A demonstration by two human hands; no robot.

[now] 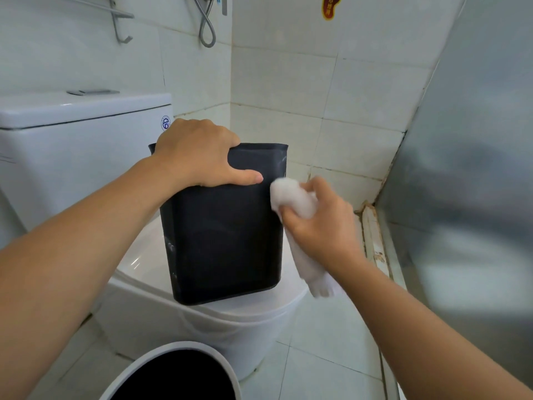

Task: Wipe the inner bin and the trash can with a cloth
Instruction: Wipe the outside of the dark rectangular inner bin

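A person's left hand (196,153) clamps over the top rim of the dark inner bin (225,226), fingers hooked out of sight over the far edge and thumb flat along the near wall, while the right hand (320,223) grips a bunched white cloth (291,197) against the bin's upper right edge, its loose tail hanging down beside the bin. The bin stands upright on the closed toilet lid (259,308), in front of the cistern (72,140). It looks like thin, stiff, light plastic, likely to slide on the glossy lid unless held down; the rim seems the soundest hold. The soft cloth should mould to corners. The white trash can (230,368) waits on the floor tiles (326,350) below, its mouth open.
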